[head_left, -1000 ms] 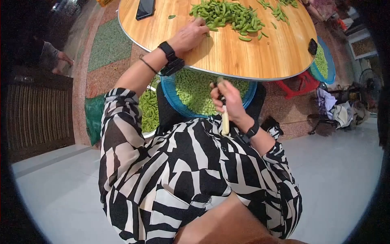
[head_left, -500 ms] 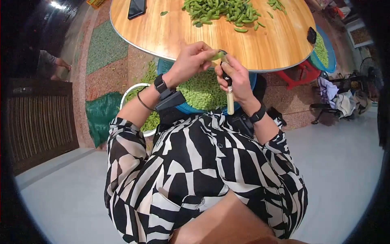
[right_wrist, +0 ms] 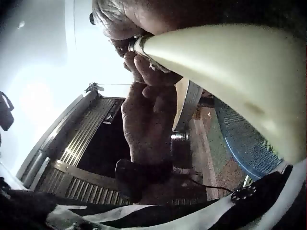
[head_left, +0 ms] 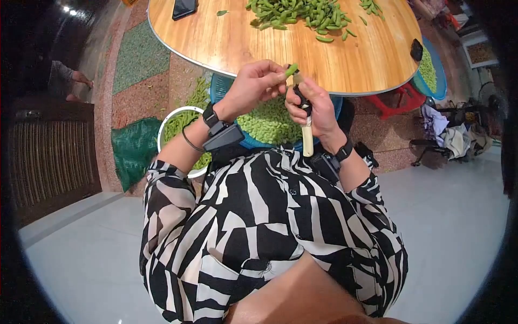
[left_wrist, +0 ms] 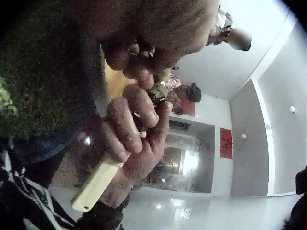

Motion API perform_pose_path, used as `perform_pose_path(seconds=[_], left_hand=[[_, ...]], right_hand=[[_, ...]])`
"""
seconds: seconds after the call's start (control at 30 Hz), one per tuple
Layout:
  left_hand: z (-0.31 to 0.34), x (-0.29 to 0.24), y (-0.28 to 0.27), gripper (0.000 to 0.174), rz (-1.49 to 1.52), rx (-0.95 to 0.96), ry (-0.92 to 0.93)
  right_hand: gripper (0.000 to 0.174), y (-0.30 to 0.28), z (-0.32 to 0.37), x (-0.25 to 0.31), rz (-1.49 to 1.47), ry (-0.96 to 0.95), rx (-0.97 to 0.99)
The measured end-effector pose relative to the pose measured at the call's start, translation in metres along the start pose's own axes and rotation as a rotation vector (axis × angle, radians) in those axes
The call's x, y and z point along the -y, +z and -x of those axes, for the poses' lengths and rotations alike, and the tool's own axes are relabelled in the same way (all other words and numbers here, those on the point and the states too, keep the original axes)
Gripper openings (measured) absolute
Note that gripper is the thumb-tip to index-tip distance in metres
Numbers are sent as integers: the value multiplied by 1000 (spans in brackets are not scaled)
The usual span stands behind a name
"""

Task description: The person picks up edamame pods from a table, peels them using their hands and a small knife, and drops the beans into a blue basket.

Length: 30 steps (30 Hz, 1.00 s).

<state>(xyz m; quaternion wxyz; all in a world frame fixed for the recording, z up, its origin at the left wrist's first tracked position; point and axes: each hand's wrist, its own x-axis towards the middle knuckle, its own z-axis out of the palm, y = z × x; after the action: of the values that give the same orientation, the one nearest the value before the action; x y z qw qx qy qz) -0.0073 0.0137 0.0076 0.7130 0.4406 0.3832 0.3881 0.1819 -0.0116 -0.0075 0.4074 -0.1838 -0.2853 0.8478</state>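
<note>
My left hand [head_left: 253,83] pinches a green bean pod [head_left: 291,69] between thumb and fingertips, just off the table's near edge. Close beside it, my right hand [head_left: 317,105] grips a small knife with a cream handle [head_left: 307,140] and a dark part under the fingers. The knife's short metal tip lies by the right thumb, right at the pod. In the left wrist view the cream handle [left_wrist: 96,184] sticks out below the curled right fingers. It fills much of the right wrist view. Under both hands sits a blue basket [head_left: 216,89] of shelled green beans.
A heap of pods [head_left: 302,15] lies on the round wooden table [head_left: 226,48], with a phone [head_left: 184,8] at left. A white basin [head_left: 162,141] of pods and a green sack [head_left: 135,154] stand left. At right are a red stool [head_left: 396,102] and another blue basket [head_left: 441,86].
My left hand has come back from the pods on the table to the right hand, bringing a pod. The right hand keeps the knife, raised slightly toward the table edge.
</note>
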Motion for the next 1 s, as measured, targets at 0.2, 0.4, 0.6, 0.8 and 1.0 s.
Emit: perform_pose_path(seconds=[0.2,0.4,0.6,0.8,1.0], left_hand=[[0,2,1,10,0,-34,9],[-2,10,-1,9,-39,-16,118],[-11,18,-10,12,457,273,-9],[-10,21,-4,11,649,302,-107],[-6,4,3,17,-889,-84,668]], right_hand=[[27,5,1,1,8,-13,-13],[28,12,0,3,13,-33,-91],[23,10,1,8,-81,-4,-84],[24,3,1,7,-286,59,67],[28,-5,0,-1,-339,75,-70]])
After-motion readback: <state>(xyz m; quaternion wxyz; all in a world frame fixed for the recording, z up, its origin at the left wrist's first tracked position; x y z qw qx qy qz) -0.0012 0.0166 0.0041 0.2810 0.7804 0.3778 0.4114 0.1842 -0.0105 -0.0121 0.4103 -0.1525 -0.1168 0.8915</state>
